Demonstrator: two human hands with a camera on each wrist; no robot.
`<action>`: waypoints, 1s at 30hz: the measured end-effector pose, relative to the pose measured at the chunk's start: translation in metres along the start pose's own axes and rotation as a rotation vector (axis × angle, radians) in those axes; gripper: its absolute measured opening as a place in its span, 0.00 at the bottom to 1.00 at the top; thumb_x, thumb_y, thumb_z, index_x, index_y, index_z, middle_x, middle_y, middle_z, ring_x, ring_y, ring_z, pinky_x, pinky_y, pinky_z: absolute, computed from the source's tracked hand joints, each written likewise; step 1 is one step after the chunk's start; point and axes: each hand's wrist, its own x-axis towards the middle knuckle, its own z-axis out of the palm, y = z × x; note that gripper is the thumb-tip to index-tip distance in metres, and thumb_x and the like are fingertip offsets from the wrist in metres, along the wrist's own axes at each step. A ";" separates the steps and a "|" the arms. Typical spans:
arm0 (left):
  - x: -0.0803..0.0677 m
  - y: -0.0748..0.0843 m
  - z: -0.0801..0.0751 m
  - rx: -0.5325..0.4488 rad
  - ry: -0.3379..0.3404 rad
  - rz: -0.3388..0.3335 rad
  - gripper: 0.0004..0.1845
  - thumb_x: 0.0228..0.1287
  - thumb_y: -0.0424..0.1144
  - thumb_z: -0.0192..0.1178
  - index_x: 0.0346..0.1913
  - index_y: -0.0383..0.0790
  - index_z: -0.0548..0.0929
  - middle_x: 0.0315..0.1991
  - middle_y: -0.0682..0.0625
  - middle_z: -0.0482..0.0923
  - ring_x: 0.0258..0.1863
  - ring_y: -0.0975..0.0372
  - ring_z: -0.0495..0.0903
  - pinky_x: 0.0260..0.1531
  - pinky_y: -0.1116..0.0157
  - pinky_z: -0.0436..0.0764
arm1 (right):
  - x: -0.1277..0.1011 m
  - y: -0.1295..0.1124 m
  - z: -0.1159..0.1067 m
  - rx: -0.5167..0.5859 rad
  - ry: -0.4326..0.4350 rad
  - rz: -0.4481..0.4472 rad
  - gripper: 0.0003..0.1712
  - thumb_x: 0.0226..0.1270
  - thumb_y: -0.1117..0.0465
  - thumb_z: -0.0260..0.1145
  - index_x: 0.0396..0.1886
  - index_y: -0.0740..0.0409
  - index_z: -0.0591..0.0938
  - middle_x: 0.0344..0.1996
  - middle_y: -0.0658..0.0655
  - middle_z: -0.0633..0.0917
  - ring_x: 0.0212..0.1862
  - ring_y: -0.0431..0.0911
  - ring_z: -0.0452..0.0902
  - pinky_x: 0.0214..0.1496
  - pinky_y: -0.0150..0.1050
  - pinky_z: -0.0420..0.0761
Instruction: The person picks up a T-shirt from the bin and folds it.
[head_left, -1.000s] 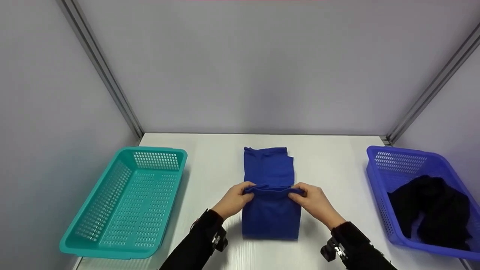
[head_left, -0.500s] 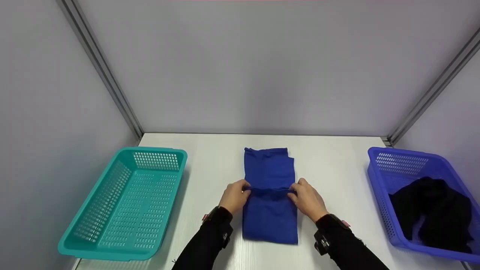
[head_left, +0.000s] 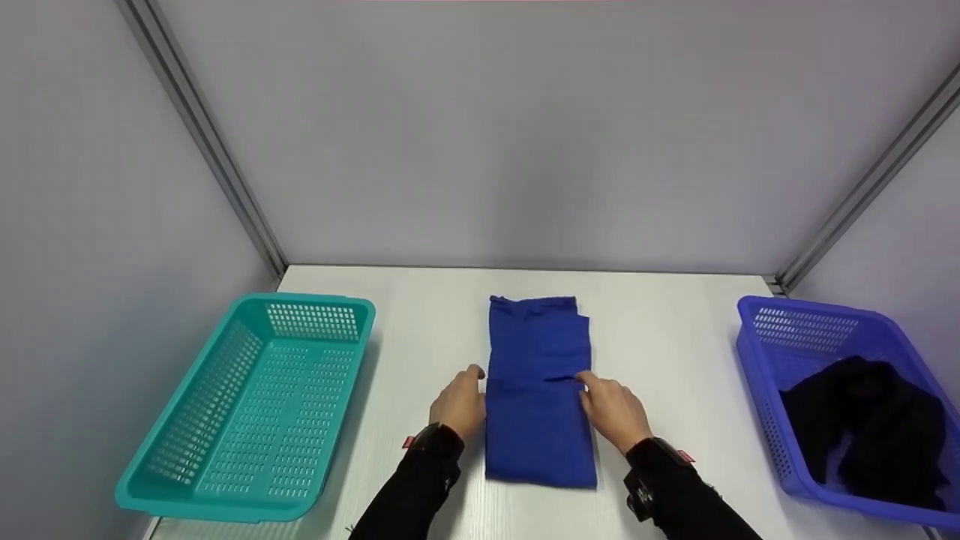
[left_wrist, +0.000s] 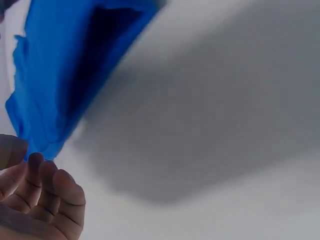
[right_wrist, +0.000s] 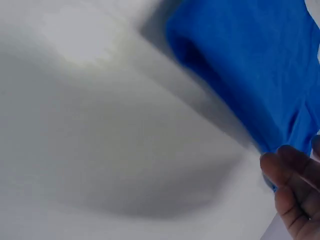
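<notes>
A folded blue garment [head_left: 538,420] lies as a long strip on the white table, a seam crossing its middle and a small crease at the right of that seam. My left hand [head_left: 459,405] is beside its left edge; in the left wrist view the fingers [left_wrist: 68,192] are loosely bent with nothing between them. At the right edge, my right hand [head_left: 613,409] touches the cloth by the crease with a fingertip. Its fingers [right_wrist: 295,160] look relaxed in the right wrist view, partly cut off by the frame.
To the left stands an empty teal basket [head_left: 330,420] with slotted walls. A blue-purple basket [head_left: 757,405] on the right holds a black cloth [head_left: 885,435]. Grey panels [head_left: 525,150] enclose the table [head_left: 420,315] at the back and sides.
Both hands pinched the garment's folded edge and lowered it flat onto the middle. The left hand has since let go and moved left off the cloth; the right has loosened its pinch.
</notes>
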 end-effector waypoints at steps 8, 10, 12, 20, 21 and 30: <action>-0.031 -0.022 0.001 0.213 -0.154 0.421 0.11 0.66 0.39 0.68 0.44 0.47 0.76 0.36 0.54 0.74 0.34 0.61 0.74 0.29 0.64 0.76 | -0.034 0.004 0.001 -0.016 -0.023 -0.367 0.09 0.60 0.66 0.76 0.39 0.55 0.85 0.33 0.49 0.83 0.35 0.43 0.80 0.37 0.40 0.81; -0.039 -0.023 0.003 0.320 -0.165 0.540 0.11 0.65 0.41 0.69 0.42 0.49 0.76 0.36 0.55 0.74 0.34 0.62 0.74 0.29 0.65 0.76 | -0.047 0.005 0.003 -0.019 -0.038 -0.481 0.11 0.57 0.64 0.78 0.38 0.53 0.84 0.32 0.46 0.77 0.34 0.40 0.73 0.35 0.36 0.77; -0.047 -0.024 0.005 0.411 -0.156 0.647 0.12 0.63 0.41 0.70 0.41 0.49 0.76 0.36 0.55 0.73 0.33 0.62 0.75 0.28 0.66 0.76 | -0.059 0.007 0.007 -0.021 -0.040 -0.560 0.14 0.54 0.63 0.80 0.36 0.51 0.83 0.32 0.45 0.72 0.33 0.38 0.68 0.34 0.33 0.73; -0.064 -0.027 0.012 0.559 -0.096 0.898 0.13 0.54 0.37 0.70 0.38 0.50 0.77 0.35 0.56 0.72 0.30 0.63 0.73 0.25 0.68 0.70 | -0.087 0.018 0.012 0.022 0.010 -0.664 0.17 0.49 0.61 0.81 0.33 0.48 0.80 0.35 0.44 0.73 0.37 0.39 0.69 0.38 0.34 0.72; -0.066 -0.028 0.012 0.563 -0.103 0.907 0.12 0.55 0.40 0.70 0.37 0.50 0.76 0.34 0.56 0.72 0.29 0.63 0.72 0.25 0.68 0.69 | -0.089 0.019 0.012 0.027 0.011 -0.674 0.17 0.49 0.61 0.81 0.33 0.48 0.80 0.35 0.44 0.74 0.38 0.40 0.70 0.40 0.34 0.73; -0.073 -0.025 0.013 0.754 -0.021 0.990 0.06 0.60 0.41 0.67 0.33 0.50 0.79 0.32 0.56 0.72 0.27 0.64 0.73 0.19 0.70 0.69 | -0.093 0.022 0.012 -0.065 0.092 -0.739 0.05 0.63 0.65 0.70 0.36 0.54 0.83 0.36 0.49 0.77 0.37 0.43 0.74 0.38 0.37 0.75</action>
